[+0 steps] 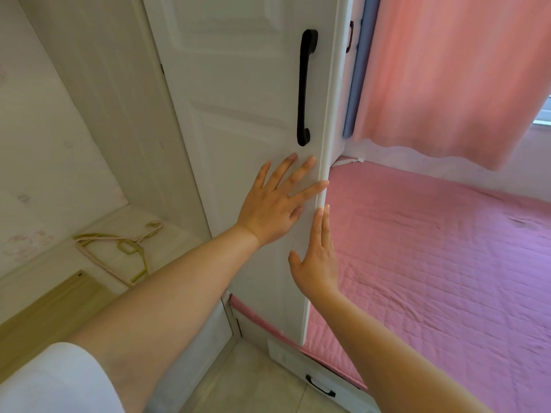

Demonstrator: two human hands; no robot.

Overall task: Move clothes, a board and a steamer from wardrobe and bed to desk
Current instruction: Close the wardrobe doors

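Note:
A white wardrobe door (244,120) with a black handle (306,87) stands ajar in front of me. My left hand (274,204) lies flat on the door's face below the handle, fingers spread and straight. Against the door's free edge, a little lower, my right hand (319,257) presses with straight fingers. To the left the wardrobe interior (89,120) is open, and on its floor lie a few thin pink and green hangers (125,248). No clothes, board or steamer show. The bed (432,263) with a pink quilted cover lies to the right.
A pink curtain (447,70) hangs over the far side of the bed. A white drawer with a black handle (320,386) sits under the bed near the tiled floor (253,383). A light wooden strip (50,305) runs along the wardrobe's lower front.

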